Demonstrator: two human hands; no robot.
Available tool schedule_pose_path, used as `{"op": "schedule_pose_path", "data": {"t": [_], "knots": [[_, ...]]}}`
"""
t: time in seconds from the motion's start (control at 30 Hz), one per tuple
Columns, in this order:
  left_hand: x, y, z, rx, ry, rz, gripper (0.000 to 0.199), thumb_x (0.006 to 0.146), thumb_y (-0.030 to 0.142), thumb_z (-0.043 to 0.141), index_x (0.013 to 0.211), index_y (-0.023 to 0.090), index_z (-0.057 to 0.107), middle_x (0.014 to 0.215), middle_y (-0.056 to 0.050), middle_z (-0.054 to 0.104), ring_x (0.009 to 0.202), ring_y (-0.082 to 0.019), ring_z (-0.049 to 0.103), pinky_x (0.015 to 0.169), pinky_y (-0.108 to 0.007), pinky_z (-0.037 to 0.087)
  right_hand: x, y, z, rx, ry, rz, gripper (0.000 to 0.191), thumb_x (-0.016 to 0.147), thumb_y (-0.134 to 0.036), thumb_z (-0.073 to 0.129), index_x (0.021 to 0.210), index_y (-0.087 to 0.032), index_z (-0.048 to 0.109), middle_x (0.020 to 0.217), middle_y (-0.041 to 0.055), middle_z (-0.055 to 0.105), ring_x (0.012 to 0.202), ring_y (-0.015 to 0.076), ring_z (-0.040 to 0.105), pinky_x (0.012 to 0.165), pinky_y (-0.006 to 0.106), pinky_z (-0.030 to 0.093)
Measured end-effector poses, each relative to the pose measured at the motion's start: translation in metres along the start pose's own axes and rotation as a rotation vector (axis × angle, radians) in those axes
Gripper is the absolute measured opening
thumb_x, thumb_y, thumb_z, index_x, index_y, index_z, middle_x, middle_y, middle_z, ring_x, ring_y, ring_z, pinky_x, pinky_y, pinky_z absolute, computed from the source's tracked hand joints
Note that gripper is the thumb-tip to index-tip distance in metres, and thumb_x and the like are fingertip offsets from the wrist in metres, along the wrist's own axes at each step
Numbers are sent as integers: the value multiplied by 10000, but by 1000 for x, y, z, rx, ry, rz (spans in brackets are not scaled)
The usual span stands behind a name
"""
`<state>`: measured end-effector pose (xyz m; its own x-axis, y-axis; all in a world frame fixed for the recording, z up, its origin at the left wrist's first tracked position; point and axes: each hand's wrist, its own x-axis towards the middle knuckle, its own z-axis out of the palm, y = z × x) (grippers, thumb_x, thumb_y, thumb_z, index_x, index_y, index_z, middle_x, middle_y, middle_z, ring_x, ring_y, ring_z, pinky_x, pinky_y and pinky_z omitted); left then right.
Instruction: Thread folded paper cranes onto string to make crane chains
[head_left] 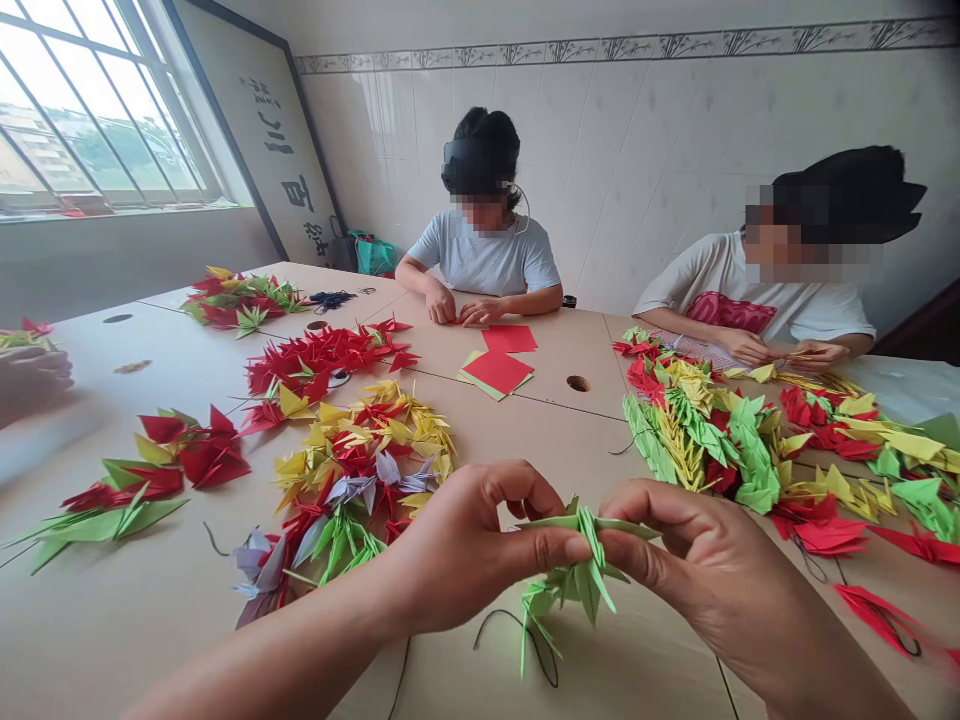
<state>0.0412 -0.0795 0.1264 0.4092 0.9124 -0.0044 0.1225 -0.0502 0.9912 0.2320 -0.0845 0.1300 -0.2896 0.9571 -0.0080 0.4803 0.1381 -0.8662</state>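
Both my hands meet over the near part of the table, pinching a light green folded paper crane point(589, 545) by its two outstretched wings. My left hand point(487, 540) has thumb and fingers closed on the left wing. On the opposite side, my right hand point(675, 550) grips the right wing the same way. More green folded cranes hang just below, strung together. A dark string point(551, 665) curls on the tabletop beneath them. Left of my left hand lies a garland of yellow, red, lilac and green paper cranes point(360, 450).
Two people sit across the table point(555, 440), their hands on paper. Red paper squares point(499, 372) lie before one. Colourful crane strings point(697, 420) cover the right side; red cranes point(315, 360) and a mixed pile point(240, 300) lie left. A blurred hand point(34, 375) shows at the left edge.
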Motion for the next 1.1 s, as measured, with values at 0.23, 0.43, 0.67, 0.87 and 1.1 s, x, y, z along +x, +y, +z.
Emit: {"op": "schedule_pose_path", "data": {"t": [0.23,0.43,0.67,0.87,1.1], "knots": [[-4,-1,2,41,33,56,229,714,308,693,679,155,526,651,25,530,611,-92,451,574,-208,364,-2,0,1,25,5,-8,283,764,-470,619,659,-207,610,637,-20,580,613,140,517,572,221,430],[-1,-3,3,51,53,104,212,720,272,668,638,148,517,624,28,495,605,-88,428,569,-205,349,0,0,3,16,-35,2,312,800,-478,572,660,-199,579,631,-24,537,601,126,485,557,215,416],[3,-8,-2,-208,9,-14,328,774,449,612,680,139,558,637,12,495,614,-92,424,590,-224,353,2,2,-7,143,-69,-29,290,807,-469,574,696,-206,629,659,1,604,659,154,561,622,240,473],[5,-10,-2,-325,21,-19,324,757,430,642,646,143,539,622,19,463,618,-94,403,613,-234,343,5,5,-6,177,-21,-73,262,786,-441,611,673,-209,651,638,-2,613,633,146,563,597,231,477],[5,-11,-3,-372,35,-29,306,781,422,624,675,148,539,675,9,520,664,-101,452,661,-242,370,5,12,-7,196,-2,-66,289,797,-463,596,664,-209,625,627,-8,596,631,145,554,598,236,468]]}}
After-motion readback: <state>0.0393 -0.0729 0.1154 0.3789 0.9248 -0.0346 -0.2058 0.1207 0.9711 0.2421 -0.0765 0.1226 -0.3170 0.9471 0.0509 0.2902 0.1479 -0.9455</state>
